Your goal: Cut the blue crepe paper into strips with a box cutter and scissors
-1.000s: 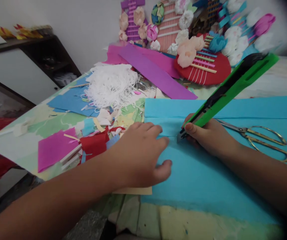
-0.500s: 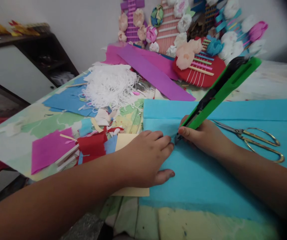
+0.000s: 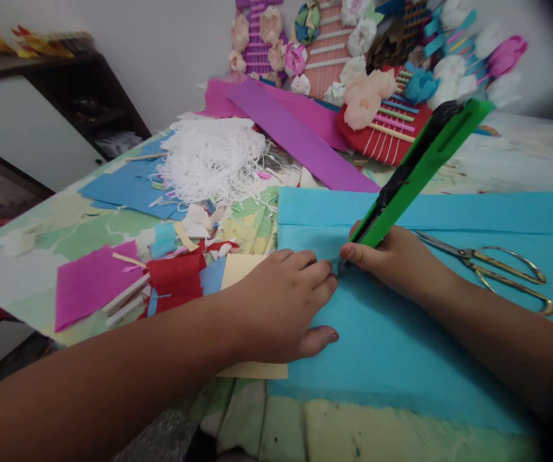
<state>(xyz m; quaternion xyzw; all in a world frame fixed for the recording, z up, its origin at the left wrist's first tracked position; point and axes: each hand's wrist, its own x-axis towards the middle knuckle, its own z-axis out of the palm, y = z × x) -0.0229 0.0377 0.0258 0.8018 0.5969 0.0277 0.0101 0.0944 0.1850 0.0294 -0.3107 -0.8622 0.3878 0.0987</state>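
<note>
On the right part of the counter (image 3: pixel 334 423), the wide blue sheet (image 3: pixel 377 346) lies flat before me, and both my hands are working upon it. My right hand (image 3: pixel 392 263) has its grip closed firmly around the green cutter (image 3: pixel 401 173), low down beside the blade (image 3: pixel 342 266), while the long handle leans up to the far right. My left hand (image 3: pixel 281 308) holds nothing; it lies palm down with fingers a little bent, partly on the sheet and partly above the cream paper (image 3: pixel 240 268) at its left.

One second ago this left hand was more to the far side, with curled fingers, and some gap remained before the blade. Now it has come lower and flatter, and its fingertips are just beside the blade, which has itself shifted slightly to the left. Compared with half a second ago, almost nothing is different.

I judge that the sheet is now better steadied for the blade, but my fingers have become too near to it, so a slip could hurt them. Whether a cut is opened below the tip, I cannot tell. The scissors (image 3: pixel 466 255) rest on the sheet, to the right of my grip.
</note>
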